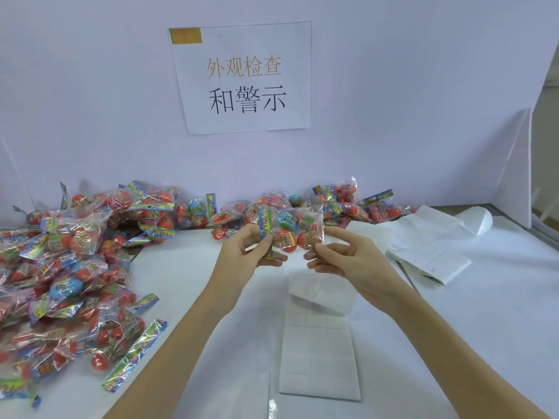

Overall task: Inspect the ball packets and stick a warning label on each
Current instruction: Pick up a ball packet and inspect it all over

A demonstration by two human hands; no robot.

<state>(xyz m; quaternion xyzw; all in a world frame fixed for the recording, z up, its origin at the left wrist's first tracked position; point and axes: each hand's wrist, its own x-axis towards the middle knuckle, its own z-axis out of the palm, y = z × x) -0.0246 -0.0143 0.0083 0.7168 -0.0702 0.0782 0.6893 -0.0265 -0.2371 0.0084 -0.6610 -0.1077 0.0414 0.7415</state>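
Large heap of ball packets [69, 267] at left on white desk [211, 343], spilling toward near edge. More packets in row [348, 204] along back wall. Left hand [245, 252] pinches colourful header strip of one packet [290, 229], held above desk centre. Right hand [338, 258] pinches that packet's right lower corner, fingers curled. Label sheet [317, 352] flat on desk below hands, top part folded. Further white sheets [423, 246] at right. Paper sign [245, 77] on wall behind.
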